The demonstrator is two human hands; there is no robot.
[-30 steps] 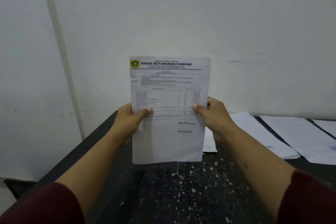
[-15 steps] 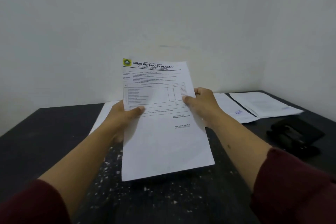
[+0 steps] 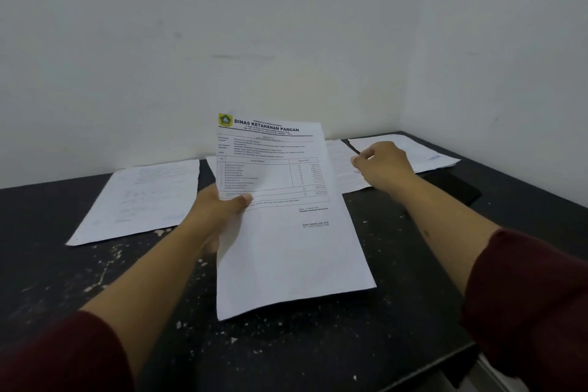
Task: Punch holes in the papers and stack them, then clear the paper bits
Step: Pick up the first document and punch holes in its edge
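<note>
The left hand (image 3: 219, 210) pinches a white printed paper sheet (image 3: 286, 232) above the black speckled table (image 3: 318, 353), thumb on top. The right hand (image 3: 385, 165) hovers apart, fingers curled, holding nothing visible.

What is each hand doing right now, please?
Left hand: holds the printed sheet, thumb on top.
Right hand: off the sheet, fingers curled, holding nothing visible.
</note>
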